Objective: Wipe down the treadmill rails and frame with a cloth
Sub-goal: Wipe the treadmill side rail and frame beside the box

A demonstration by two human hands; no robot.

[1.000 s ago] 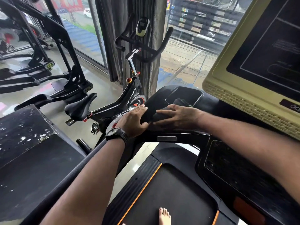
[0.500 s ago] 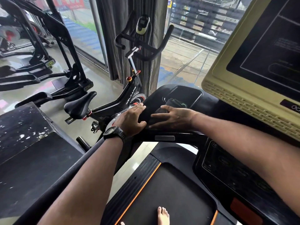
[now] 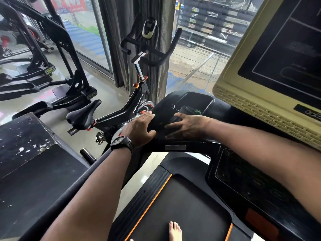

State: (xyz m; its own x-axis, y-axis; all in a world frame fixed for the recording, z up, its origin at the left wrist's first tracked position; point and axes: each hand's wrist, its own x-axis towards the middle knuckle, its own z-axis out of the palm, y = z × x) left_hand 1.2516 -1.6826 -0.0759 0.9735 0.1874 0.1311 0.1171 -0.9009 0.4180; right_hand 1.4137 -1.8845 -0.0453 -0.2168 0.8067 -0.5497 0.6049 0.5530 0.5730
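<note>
Gym floor (image 3: 107, 97) with a spin bike (image 3: 137, 103) lay behind as I logged the right hand (image 3: 188, 126) pressing spread fingers flat on the dark cloth (image 3: 190, 110) on the treadmill's console tray (image 3: 196, 100), left hand (image 3: 139, 130) braced flat on its edge, mid-wipe; next, I judged, the handrail (image 3: 73, 186).

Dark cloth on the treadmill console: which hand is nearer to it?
Right. The right hand presses on the near side of the cloth; the left hand rests on the left edge of the console, apart from the cloth.
</note>
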